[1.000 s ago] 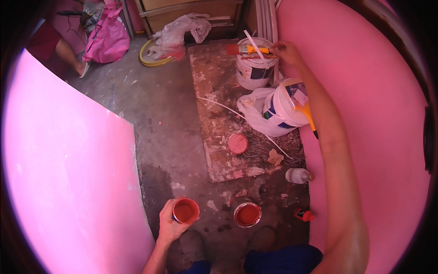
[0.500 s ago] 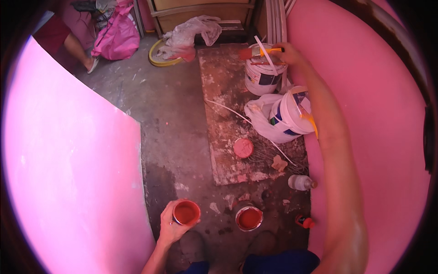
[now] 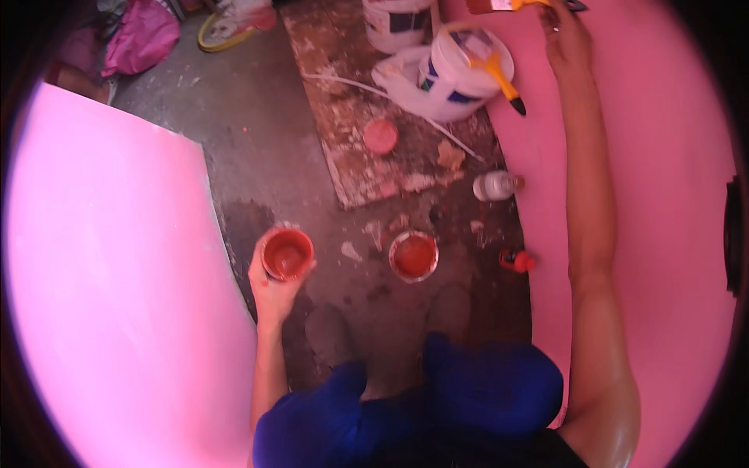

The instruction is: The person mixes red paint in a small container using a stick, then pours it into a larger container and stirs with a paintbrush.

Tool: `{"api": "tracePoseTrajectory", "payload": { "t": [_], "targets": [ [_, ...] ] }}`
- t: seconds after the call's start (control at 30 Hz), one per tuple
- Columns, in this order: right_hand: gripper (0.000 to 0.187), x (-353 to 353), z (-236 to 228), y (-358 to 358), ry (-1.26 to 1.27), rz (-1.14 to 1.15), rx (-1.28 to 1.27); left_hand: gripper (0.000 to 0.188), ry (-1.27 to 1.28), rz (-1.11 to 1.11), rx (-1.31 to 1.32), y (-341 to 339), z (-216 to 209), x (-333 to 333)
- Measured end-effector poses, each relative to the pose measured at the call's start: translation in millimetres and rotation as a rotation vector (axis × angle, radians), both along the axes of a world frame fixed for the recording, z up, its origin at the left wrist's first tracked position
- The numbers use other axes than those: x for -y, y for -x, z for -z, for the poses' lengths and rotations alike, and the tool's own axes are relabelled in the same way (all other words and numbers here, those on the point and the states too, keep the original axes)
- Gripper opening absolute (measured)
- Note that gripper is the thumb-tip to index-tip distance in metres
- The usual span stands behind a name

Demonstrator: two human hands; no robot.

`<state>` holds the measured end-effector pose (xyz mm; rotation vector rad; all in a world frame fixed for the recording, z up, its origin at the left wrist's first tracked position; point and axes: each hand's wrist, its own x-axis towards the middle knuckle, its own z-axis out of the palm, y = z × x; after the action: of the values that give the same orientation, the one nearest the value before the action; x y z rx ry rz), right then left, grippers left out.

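Note:
My left hand (image 3: 273,285) holds a small cup of red paint (image 3: 287,254) low over the grey floor. My right hand (image 3: 567,39) is stretched far up along the pink wall (image 3: 663,156) and grips a paintbrush (image 3: 511,5) with a yellow handle, its bristles near the top edge. A second red paint tin (image 3: 413,256) stands on the floor between my feet and the board. Two white buckets (image 3: 460,66) sit by the wall, another yellow-handled brush (image 3: 499,76) lying across the nearer one.
A pink panel (image 3: 109,296) fills the left. A paint-splattered board (image 3: 374,125) lies on the floor with a red lid (image 3: 381,136) on it. A small white bottle (image 3: 494,186) and a red cap (image 3: 516,260) lie near the wall. Pink bags and cloth are at the top left.
My right hand has lifted the brush out of the far white bucket and up against the pink wall. The view has tilted down. The left hand still holds the cup.

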<state>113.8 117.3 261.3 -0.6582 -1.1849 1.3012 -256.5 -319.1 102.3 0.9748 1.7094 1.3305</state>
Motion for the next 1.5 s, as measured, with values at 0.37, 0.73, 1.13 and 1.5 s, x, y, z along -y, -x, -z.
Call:
{"api": "tracePoseTrajectory", "payload": {
  "t": [0.37,0.73,1.13,1.5],
  "targets": [
    [0.020,337,94,-26,0.059,0.199,0.334,0.071,-0.031,0.156,-0.158,-11,17,8],
    [0.009,395,167,17,-0.187,0.071,0.760,0.068,-0.015,0.271,-0.323,-37,16,16],
    [0.030,389,225,14,0.648,0.196,0.269,0.064,-0.105,0.340,-0.424,-56,11,9],
    [0.033,393,218,-6,0.759,0.294,0.051,0.068,-0.067,0.468,-0.438,-71,19,-1]
  ]
}}
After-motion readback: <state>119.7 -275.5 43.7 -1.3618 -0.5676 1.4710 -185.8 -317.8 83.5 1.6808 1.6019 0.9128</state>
